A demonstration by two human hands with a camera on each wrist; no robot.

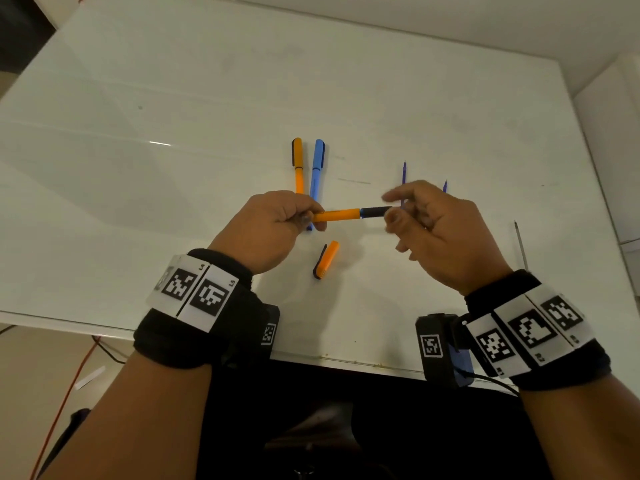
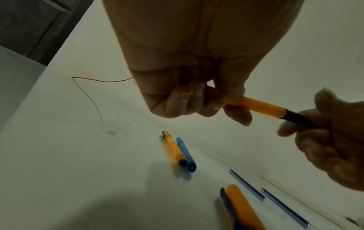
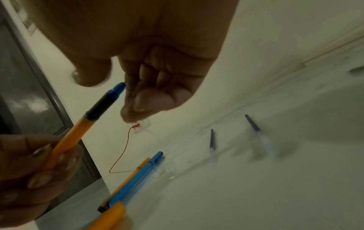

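Observation:
My left hand point(image 1: 308, 218) grips the back end of an uncapped orange pen point(image 1: 341, 215), held level above the white table point(image 1: 173, 133). The pen's black grip section and blue tip point(image 3: 118, 88) point into my right hand point(image 1: 393, 207). In the right wrist view the tip lies between the thumb and the loosely curled fingers point(image 3: 149, 96), with the thumb apart from it. The pen's orange cap point(image 1: 326, 259), with a black clip, lies on the table below the hands. The left wrist view shows my fingers point(image 2: 234, 112) curled round the orange barrel point(image 2: 256, 107).
A capped orange pen point(image 1: 298, 164) and a capped blue pen point(image 1: 316, 174) lie side by side beyond the hands. Two blue refills point(image 1: 403, 178) point(image 1: 444, 186) lie behind my right hand. A thin grey refill point(image 1: 520, 244) lies near the table's right edge.

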